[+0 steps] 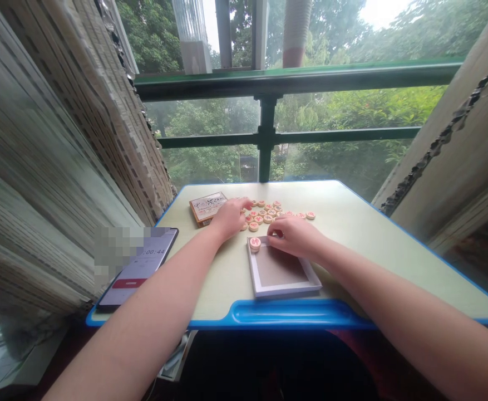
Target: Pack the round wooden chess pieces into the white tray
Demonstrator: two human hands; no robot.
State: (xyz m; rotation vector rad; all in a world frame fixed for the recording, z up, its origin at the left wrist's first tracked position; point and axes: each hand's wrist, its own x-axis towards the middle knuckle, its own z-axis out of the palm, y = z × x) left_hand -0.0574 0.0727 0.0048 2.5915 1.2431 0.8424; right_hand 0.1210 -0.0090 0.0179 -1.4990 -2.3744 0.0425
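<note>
Several round wooden chess pieces with red characters lie scattered at the far middle of a pale table. My left hand rests palm down on the left side of that cluster, fingers curled over some pieces. My right hand sits at the far edge of a shallow white-rimmed box tray, fingers bent as if pinching something small. One piece stands in the tray's far left corner. An orange-edged box lid lies left of the pieces.
A phone showing a timer lies at the table's left front. The table has a blue rim with a groove at the front. Corrugated cardboard stacks flank both sides. A green window rail stands behind.
</note>
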